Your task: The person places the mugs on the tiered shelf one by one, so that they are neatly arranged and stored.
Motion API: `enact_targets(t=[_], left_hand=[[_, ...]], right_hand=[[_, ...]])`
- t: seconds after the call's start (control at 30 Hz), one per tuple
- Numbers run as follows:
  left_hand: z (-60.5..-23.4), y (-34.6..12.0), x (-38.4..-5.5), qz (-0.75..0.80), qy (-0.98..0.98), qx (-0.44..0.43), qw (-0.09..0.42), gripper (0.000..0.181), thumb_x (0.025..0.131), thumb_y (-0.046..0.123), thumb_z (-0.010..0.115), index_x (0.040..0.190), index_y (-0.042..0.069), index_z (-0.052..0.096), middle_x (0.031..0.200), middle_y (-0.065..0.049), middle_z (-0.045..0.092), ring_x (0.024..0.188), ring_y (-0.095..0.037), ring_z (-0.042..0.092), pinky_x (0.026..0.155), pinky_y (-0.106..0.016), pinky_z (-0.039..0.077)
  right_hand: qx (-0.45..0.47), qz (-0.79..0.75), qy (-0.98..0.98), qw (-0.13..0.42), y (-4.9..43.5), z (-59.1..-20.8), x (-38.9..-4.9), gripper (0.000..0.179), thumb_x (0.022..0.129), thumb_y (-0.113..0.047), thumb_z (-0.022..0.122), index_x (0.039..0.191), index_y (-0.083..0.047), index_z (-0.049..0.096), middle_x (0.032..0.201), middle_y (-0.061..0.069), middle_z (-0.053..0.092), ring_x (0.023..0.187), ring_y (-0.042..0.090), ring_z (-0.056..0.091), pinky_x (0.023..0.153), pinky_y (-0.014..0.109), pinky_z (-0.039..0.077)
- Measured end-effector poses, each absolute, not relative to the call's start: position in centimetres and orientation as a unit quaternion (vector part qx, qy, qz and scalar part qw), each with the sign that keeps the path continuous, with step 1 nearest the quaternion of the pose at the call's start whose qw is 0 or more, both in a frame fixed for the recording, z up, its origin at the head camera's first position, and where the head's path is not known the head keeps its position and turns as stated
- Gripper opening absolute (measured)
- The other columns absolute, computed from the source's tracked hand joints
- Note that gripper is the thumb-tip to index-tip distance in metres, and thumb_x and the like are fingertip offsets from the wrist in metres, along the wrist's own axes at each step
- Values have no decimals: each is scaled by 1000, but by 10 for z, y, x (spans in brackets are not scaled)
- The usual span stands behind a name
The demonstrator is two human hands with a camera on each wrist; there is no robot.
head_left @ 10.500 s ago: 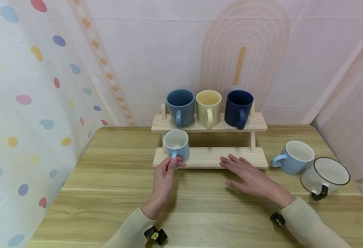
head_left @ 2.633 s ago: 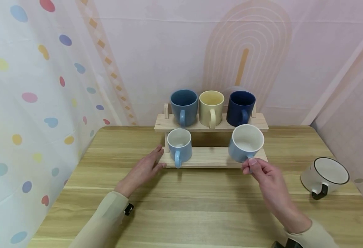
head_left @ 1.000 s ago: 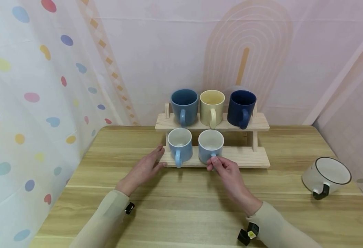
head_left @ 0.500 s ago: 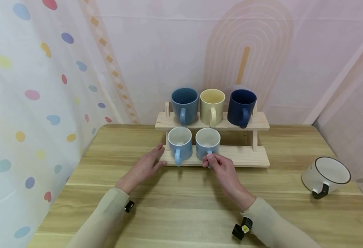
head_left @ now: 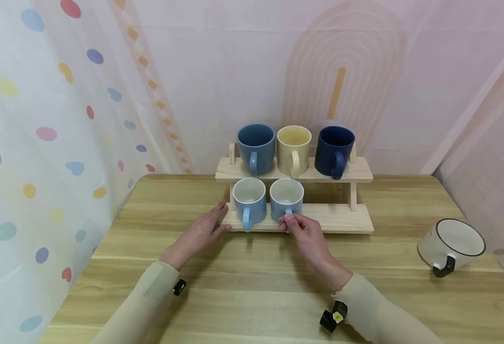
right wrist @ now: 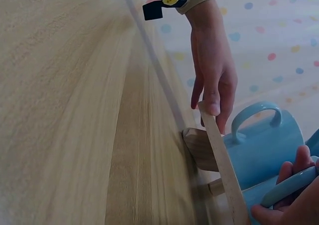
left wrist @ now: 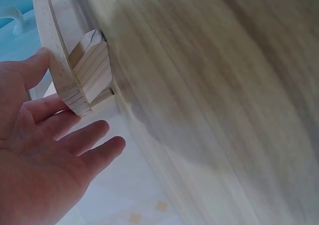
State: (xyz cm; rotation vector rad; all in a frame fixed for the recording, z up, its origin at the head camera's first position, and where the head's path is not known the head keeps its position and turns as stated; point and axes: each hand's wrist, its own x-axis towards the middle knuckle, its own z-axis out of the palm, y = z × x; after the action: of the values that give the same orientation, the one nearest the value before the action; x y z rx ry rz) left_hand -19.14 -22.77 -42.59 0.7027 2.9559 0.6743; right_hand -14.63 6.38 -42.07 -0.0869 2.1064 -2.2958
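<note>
In the head view, my right hand (head_left: 311, 241) pinches the handle of a light blue mug (head_left: 282, 205) with a white inside. This mug stands upright on the lower board of a two-tier wooden shelf (head_left: 340, 219). Just to its left sits a matching light blue mug (head_left: 256, 206), handle toward me. My left hand (head_left: 197, 236) holds the left end of the lower board. The left wrist view shows its thumb on one side of the board (left wrist: 55, 51) and fingertips at the end, the outer two fingers free. My right fingertips partly hide the held handle.
On the upper board stand a grey-blue mug (head_left: 256, 148), a cream mug (head_left: 292, 145) and a navy mug (head_left: 333, 148). A white mug (head_left: 452, 246) with black rim and handle rests on the wooden table (head_left: 252, 296) at right. Patterned curtains hang behind and left.
My right hand has brought the second light blue mug from the table at right onto the lower board and slid it left beside the first. My left hand let go of the first mug and took the shelf's end.
</note>
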Motion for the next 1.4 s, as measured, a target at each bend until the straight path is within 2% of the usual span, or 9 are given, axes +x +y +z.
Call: enact_targets(t=[0.13,0.33,0.53,0.7,0.9,1.03,1.2,1.4], left_hand=[[-426,-227,-192,214,951,224,18,65,105,26,63,154,-9,38,164,-28,28,148,-44,36,118,-58,34],[-427,-228,-193,213,952,220,21,66,105,25,64,154,-10,37,164,-28,28,148,-45,35,119,-58,33],[-429,-227,-196,213,951,224,15,65,105,25,63,153,-11,38,163,-29,28,147,-45,35,119,-58,33],[-430,-226,-196,213,950,228,11,64,105,23,63,152,-12,38,162,-30,29,147,-46,36,118,-58,33],[-430,-227,-194,211,950,229,17,66,105,26,63,153,-10,37,163,-29,27,147,-45,35,118,-57,33],[-431,-226,-193,210,951,227,21,67,104,27,65,154,-10,37,164,-27,27,147,-44,36,117,-57,35],[-430,-226,-192,211,950,229,22,67,104,25,65,153,-10,38,164,-28,27,147,-44,36,117,-57,35],[-427,-228,-191,213,951,222,20,66,104,25,65,153,-10,38,163,-28,28,147,-45,36,118,-58,34]], right_hand=[[-22,-732,680,24,64,-421,-148,32,110,-13,53,111,14,68,90,7,71,97,17,63,96,24,51],[-17,-727,685,49,66,-419,-151,35,111,-18,52,115,12,69,96,8,74,103,16,65,105,37,47],[-11,-726,685,56,69,-420,-155,34,110,-19,54,115,11,69,99,6,73,106,15,63,99,33,47],[-10,-726,684,68,74,-421,-158,35,109,-21,56,120,11,67,101,7,72,104,16,63,98,30,50],[-3,-721,688,85,80,-421,-154,36,108,-25,58,124,7,67,110,12,71,109,21,64,107,37,50],[5,-720,690,80,84,-420,-148,32,108,-21,58,122,7,65,114,14,71,109,20,64,109,40,50],[1,-697,715,52,92,-416,-139,30,108,-16,58,125,6,66,118,13,71,108,17,64,103,32,53],[-52,-657,752,24,110,-410,-127,40,108,-25,58,138,1,62,132,14,69,126,24,63,104,24,50]])
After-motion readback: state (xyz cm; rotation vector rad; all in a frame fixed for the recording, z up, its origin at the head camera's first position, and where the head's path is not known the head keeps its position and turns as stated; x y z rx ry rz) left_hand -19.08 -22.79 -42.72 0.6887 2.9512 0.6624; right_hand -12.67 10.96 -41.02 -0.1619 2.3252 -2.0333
